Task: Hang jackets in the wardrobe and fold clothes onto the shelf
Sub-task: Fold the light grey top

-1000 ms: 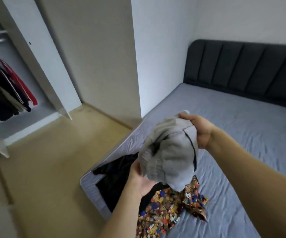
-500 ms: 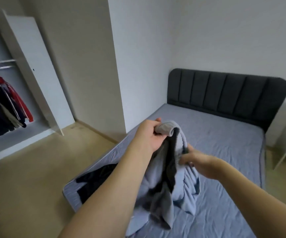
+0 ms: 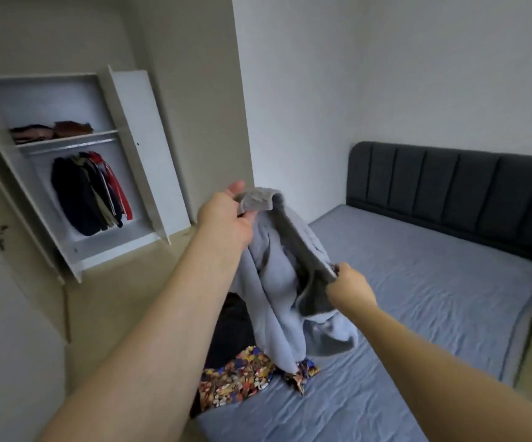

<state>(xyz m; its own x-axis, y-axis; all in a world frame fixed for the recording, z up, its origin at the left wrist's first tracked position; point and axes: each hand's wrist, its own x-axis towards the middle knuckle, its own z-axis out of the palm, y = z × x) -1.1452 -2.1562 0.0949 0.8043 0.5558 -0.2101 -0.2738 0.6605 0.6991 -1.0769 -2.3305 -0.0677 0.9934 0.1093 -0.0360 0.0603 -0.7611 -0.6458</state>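
Holding up a grey garment (image 3: 277, 275) above the near corner of the bed (image 3: 433, 298), both hands are working on the same ribbed edge: the left hand (image 3: 228, 218) is pinching one end high up, thumb and fingers curled round the fabric, and the right hand (image 3: 350, 287) is gripping the other end lower down, toward the bed's middle. The body of the garment is hanging crumpled, its lowest folds touching a patterned cloth (image 3: 242, 378) lying at the bed's near edge beside a dark garment (image 3: 229, 330). Judging by this, the step is opening it out for folding; pulling the edge taut and level and letting it drop straight should help. The wardrobe (image 3: 66, 173) is standing open, well apart from the bed.
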